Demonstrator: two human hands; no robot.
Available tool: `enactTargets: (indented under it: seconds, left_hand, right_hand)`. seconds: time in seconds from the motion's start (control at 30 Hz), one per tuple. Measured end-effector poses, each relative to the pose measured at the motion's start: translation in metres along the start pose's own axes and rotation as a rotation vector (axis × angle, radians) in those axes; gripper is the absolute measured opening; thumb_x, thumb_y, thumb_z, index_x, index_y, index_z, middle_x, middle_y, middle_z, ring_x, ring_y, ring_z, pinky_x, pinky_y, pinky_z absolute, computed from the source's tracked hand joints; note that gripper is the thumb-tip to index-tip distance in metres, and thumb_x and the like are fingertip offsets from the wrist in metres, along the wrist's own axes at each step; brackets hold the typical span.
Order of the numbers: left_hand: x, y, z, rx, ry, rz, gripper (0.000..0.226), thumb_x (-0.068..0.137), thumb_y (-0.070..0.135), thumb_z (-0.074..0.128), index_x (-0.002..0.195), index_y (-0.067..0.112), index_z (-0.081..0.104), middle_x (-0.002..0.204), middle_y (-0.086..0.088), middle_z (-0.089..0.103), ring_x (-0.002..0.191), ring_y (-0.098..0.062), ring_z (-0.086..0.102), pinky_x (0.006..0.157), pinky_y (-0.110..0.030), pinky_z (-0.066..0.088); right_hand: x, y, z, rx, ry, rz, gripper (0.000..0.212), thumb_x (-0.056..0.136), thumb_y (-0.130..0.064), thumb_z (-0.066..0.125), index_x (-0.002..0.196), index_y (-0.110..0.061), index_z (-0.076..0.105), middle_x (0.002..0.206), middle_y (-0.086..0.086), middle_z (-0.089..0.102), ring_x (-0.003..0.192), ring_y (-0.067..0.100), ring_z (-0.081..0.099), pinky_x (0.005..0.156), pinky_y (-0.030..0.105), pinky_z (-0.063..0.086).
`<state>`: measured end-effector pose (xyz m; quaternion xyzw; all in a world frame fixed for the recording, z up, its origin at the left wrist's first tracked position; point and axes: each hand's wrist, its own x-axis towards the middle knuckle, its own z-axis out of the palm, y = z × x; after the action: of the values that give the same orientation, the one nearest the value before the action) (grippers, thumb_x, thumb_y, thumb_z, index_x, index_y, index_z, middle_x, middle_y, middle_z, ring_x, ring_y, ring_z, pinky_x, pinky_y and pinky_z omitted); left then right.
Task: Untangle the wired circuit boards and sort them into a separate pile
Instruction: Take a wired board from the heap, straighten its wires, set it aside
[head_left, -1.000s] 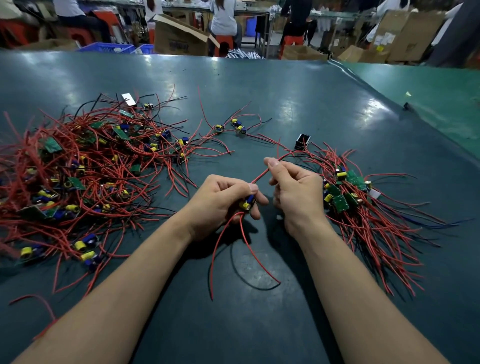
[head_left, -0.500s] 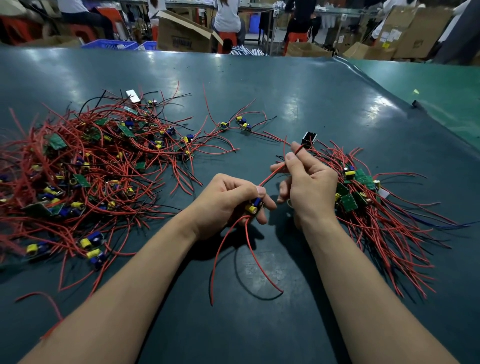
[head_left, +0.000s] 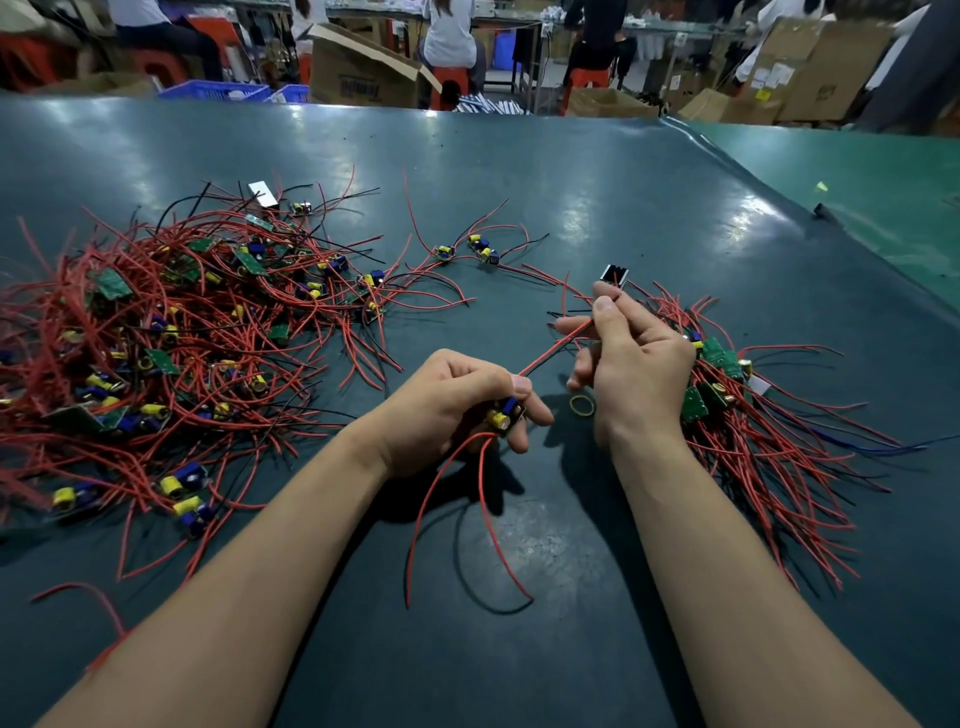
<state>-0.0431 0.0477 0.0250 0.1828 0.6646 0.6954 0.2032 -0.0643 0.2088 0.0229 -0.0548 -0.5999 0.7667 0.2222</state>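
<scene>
My left hand (head_left: 447, 405) grips a small circuit board (head_left: 505, 414) with a yellow capacitor and a blue part; red wires hang down from it. My right hand (head_left: 631, 364) pinches that board's red wire (head_left: 550, 352) between thumb and forefinger and holds it taut, up and to the right. A big tangled pile of boards and red wires (head_left: 171, 332) lies on the left of the table. The sorted pile (head_left: 748, 415), with its wires laid roughly parallel, sits just right of my right hand.
The dark green table (head_left: 571, 182) carries two loose boards (head_left: 467, 248) at the middle back, a small black part (head_left: 614, 273) above my right hand and a yellow rubber band (head_left: 582, 405) between my hands. Cardboard boxes, blue crates and seated people stand beyond the far edge.
My right hand has slid up and to the right along the red wire, drawing it out straight. The left hand keeps its hold on the board, nearly still.
</scene>
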Motion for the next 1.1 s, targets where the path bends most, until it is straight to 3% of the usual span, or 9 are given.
enactTargets:
  seconds: [0.17, 0.23, 0.3, 0.43, 0.6, 0.73, 0.87, 1.0, 1.1]
  left_hand:
    - [0.001, 0.000, 0.002, -0.033, 0.053, 0.014, 0.029, 0.087, 0.022, 0.055, 0.072, 0.010, 0.077, 0.056, -0.008, 0.063, 0.043, -0.012, 0.041, 0.043, -0.018, 0.028]
    - [0.005, -0.001, 0.004, -0.108, 0.187, 0.041, 0.031, 0.095, 0.016, 0.053, 0.074, 0.008, 0.075, 0.057, -0.007, 0.063, 0.039, -0.008, 0.039, 0.038, -0.013, 0.029]
    - [0.008, -0.001, 0.004, -0.166, 0.289, 0.035, 0.034, 0.099, 0.014, 0.048, 0.079, 0.004, 0.073, 0.057, -0.006, 0.062, 0.038, -0.007, 0.040, 0.037, -0.013, 0.032]
    - [0.006, -0.001, 0.004, -0.106, 0.190, 0.021, 0.027, 0.092, 0.020, 0.054, 0.081, 0.008, 0.075, 0.057, -0.006, 0.063, 0.037, -0.008, 0.038, 0.037, -0.013, 0.028]
    - [0.001, 0.004, -0.001, -0.116, 0.049, -0.011, 0.028, 0.085, 0.024, 0.056, 0.070, 0.011, 0.077, 0.051, -0.005, 0.058, 0.036, -0.006, 0.040, 0.041, -0.013, 0.027]
    - [0.002, 0.006, -0.003, -0.125, 0.053, -0.092, 0.032, 0.080, 0.026, 0.052, 0.064, 0.012, 0.076, 0.048, -0.004, 0.054, 0.040, -0.010, 0.038, 0.043, -0.018, 0.019]
    - [0.003, 0.008, -0.006, -0.427, 0.113, -0.032, 0.028, 0.081, 0.025, 0.055, 0.069, 0.012, 0.076, 0.057, 0.000, 0.057, 0.037, -0.003, 0.036, 0.032, -0.012, 0.024]
    - [0.003, 0.010, -0.009, -0.752, 0.182, 0.080, 0.028, 0.085, 0.032, 0.054, 0.087, 0.017, 0.078, 0.081, -0.001, 0.062, 0.055, -0.003, 0.054, 0.027, -0.010, 0.026]
    - [0.004, 0.011, -0.010, -0.886, 0.270, 0.083, 0.020, 0.076, 0.027, 0.062, 0.083, 0.016, 0.077, 0.082, -0.003, 0.065, 0.063, -0.007, 0.065, 0.034, -0.009, 0.036]
  right_hand:
    - [0.000, 0.001, 0.000, 0.006, -0.017, 0.035, 0.014, 0.100, -0.010, 0.052, 0.094, -0.012, 0.066, 0.066, 0.004, 0.071, 0.033, 0.011, 0.045, 0.036, 0.022, 0.043]
    - [0.002, 0.000, -0.001, 0.044, -0.120, 0.178, 0.015, 0.098, -0.027, 0.059, 0.095, -0.012, 0.062, 0.077, 0.005, 0.075, 0.033, 0.011, 0.046, 0.035, 0.022, 0.043]
    - [-0.001, 0.001, -0.001, -0.041, -0.298, 0.302, 0.034, 0.088, -0.046, 0.061, 0.093, -0.012, 0.062, 0.079, 0.004, 0.076, 0.033, 0.010, 0.045, 0.035, 0.019, 0.040]
    - [-0.009, 0.003, 0.004, -0.051, -0.470, 0.346, 0.035, 0.075, -0.041, 0.071, 0.088, -0.009, 0.073, 0.056, 0.002, 0.061, 0.039, 0.011, 0.044, 0.042, 0.019, 0.031]
    - [0.000, -0.002, 0.002, 0.127, -0.299, 0.346, 0.010, 0.090, -0.012, 0.066, 0.083, -0.007, 0.062, 0.042, -0.007, 0.035, 0.033, 0.006, 0.024, 0.042, 0.017, 0.014]
    - [0.005, -0.001, -0.001, 0.183, -0.040, 0.269, 0.015, 0.092, -0.010, 0.066, 0.078, -0.009, 0.061, 0.042, -0.006, 0.040, 0.032, 0.005, 0.027, 0.034, 0.014, 0.021]
    - [0.010, 0.000, -0.004, 0.200, 0.099, 0.231, 0.015, 0.101, -0.021, 0.052, 0.094, -0.010, 0.061, 0.050, -0.003, 0.054, 0.032, 0.009, 0.036, 0.036, 0.014, 0.029]
    - [-0.007, 0.003, 0.007, -0.076, -0.279, 0.197, 0.008, 0.098, -0.010, 0.057, 0.101, -0.014, 0.063, 0.062, 0.002, 0.060, 0.036, 0.007, 0.044, 0.035, 0.016, 0.036]
    - [-0.018, 0.003, 0.011, -0.075, -0.568, 0.254, 0.027, 0.089, -0.002, 0.066, 0.115, -0.010, 0.067, 0.064, 0.007, 0.063, 0.042, 0.006, 0.050, 0.039, 0.015, 0.039]
